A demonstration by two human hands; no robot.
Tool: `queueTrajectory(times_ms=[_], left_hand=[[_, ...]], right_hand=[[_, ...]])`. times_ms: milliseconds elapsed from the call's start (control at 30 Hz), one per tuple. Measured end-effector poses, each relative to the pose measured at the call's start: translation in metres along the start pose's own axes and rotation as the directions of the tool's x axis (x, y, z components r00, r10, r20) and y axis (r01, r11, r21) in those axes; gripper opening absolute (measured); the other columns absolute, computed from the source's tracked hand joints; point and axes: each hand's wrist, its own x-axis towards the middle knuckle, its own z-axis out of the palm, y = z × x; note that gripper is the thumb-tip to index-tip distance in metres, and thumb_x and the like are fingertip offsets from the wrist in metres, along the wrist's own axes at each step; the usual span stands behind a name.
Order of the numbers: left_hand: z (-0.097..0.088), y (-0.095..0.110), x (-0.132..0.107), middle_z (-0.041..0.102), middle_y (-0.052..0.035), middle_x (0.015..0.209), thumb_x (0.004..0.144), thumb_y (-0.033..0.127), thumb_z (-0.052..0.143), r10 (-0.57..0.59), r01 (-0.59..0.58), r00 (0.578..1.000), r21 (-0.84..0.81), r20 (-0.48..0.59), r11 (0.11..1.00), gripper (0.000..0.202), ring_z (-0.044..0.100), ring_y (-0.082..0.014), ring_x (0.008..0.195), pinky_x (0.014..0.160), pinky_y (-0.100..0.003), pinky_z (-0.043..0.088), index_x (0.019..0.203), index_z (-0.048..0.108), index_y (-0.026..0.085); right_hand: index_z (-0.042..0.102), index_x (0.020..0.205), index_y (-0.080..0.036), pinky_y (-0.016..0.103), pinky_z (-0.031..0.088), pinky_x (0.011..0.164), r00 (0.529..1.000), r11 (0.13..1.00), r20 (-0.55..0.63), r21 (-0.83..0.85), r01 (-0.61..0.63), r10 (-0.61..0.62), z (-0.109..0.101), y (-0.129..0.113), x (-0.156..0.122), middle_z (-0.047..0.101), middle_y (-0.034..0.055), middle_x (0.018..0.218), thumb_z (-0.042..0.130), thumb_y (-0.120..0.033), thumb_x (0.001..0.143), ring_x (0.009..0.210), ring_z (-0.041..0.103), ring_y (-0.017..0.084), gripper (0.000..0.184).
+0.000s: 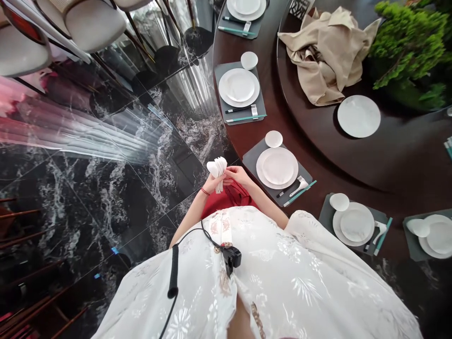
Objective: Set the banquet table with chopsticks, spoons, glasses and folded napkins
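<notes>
Nearest, a white garment with a leaf-like pattern fills the lower part of the view, a black clip-on device and coiled cord at its front. Just beyond, in front of a red cloth, the person's two hands meet around a bundle of white spoons. The left hand (a thin red band circles its wrist) is curled closed around the handles. The right hand is partly curled, fingertips at the bundle's right edge; whether it pinches a spoon, I cannot tell. The bundle's long axis runs nearly straight away from the body, rounded bowls at the far end, handle ends emerging below the fingers towards the person. To the right, on a dark round table, the nearest grey mat carries stacked white plates, a small bowl and a single white spoon, lying slantwise. Farther off, a raised round centre holds crumpled beige cloth, a white plate and greenery; pale chairs stand at upper left.
</notes>
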Motion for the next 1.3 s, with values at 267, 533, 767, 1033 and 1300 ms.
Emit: queueTrajectory(times_ms=[267,533,767,1033,1300], left_hand=[[-0.053,0.070,0.054,0.080,-0.0174,0.105,0.079,0.042,0.087,-0.005,0.006,0.998,0.015,-0.068,1.000,0.086,0.080,-0.0318,0.093,0.087,-0.045,0.066,0.151,0.049,0.012],[-0.106,0.206,0.159,0.081,-0.0154,0.101,0.083,0.043,0.083,0.000,0.023,0.988,0.144,-0.155,0.989,0.083,0.080,-0.0250,0.087,0.087,-0.039,0.065,0.151,0.047,0.014],[-0.116,0.311,0.247,0.081,-0.0129,0.097,0.085,0.043,0.081,0.018,0.024,0.985,0.236,-0.172,0.971,0.080,0.080,-0.0233,0.084,0.086,-0.038,0.065,0.151,0.047,0.015],[-0.103,0.359,0.326,0.081,-0.0112,0.097,0.085,0.041,0.081,-0.126,0.129,0.992,0.271,-0.031,0.954,0.074,0.080,-0.0240,0.089,0.089,-0.038,0.065,0.149,0.052,0.017],[-0.097,0.412,0.409,0.081,-0.0156,0.101,0.085,0.041,0.081,-0.365,0.264,0.906,0.391,0.212,0.882,0.082,0.080,-0.0252,0.085,0.082,-0.037,0.065,0.154,0.046,0.013]], right_hand=[[0.071,0.085,-0.014,0.018,0.050,0.055,0.974,0.941,-0.209,0.339,-0.015,0.091,-0.019,-0.024,0.124,0.067,-0.0016,0.068,0.094,-0.039,0.065,0.058,0.058,0.007,0.040],[0.057,0.084,-0.019,0.011,0.034,0.039,0.644,0.845,-0.709,0.504,0.178,0.288,-0.124,-0.082,0.289,0.046,-0.0136,0.051,0.078,-0.026,0.086,0.038,0.038,0.001,0.022],[0.059,0.088,-0.018,0.012,0.038,0.041,0.434,0.828,-0.786,0.543,0.143,0.441,-0.146,-0.087,0.343,0.056,-0.0111,0.053,0.066,-0.025,0.095,0.039,0.048,0.003,0.012],[0.064,0.084,-0.015,0.012,0.043,0.042,0.299,0.826,-0.828,0.535,0.174,0.474,-0.133,-0.090,0.350,0.065,-0.0050,0.058,0.068,-0.020,0.093,0.043,0.058,0.005,0.012],[0.071,0.095,-0.016,0.012,0.037,0.044,0.063,0.960,-0.958,0.280,0.003,0.279,-0.094,-0.129,0.347,0.063,-0.0063,0.058,0.067,-0.011,0.086,0.043,0.053,0.006,0.011]])
